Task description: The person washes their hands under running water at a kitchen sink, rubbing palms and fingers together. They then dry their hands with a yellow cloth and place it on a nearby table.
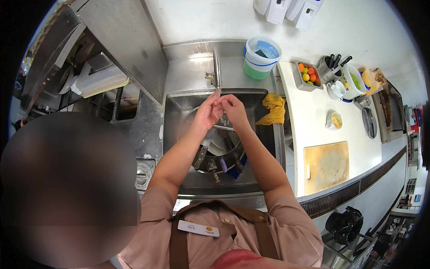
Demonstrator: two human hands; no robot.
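Both hands meet under the spout of a metal faucet (217,69), above a stainless steel sink (188,186). My left hand (211,112) is turned palm up with its fingers partly curled and looks wet. Close against it, my right hand (233,109) has bent fingers touching the left fingertips; whether a small thing lies between them cannot be told. Below the hands a large round metal pan (238,153) sits in the sink, holding utensils, among them a knife with a dark riveted handle (200,157) and a purple handle (223,165).
A yellow cloth (272,109) drapes over the sink's right rim. Behind stands a plastic bucket of green liquid (260,62). On the white counter at right are a cutting board (326,166), a metal tub of citrus fruits (307,76) and a knife holder (328,70). A blurred area covers the lower left.
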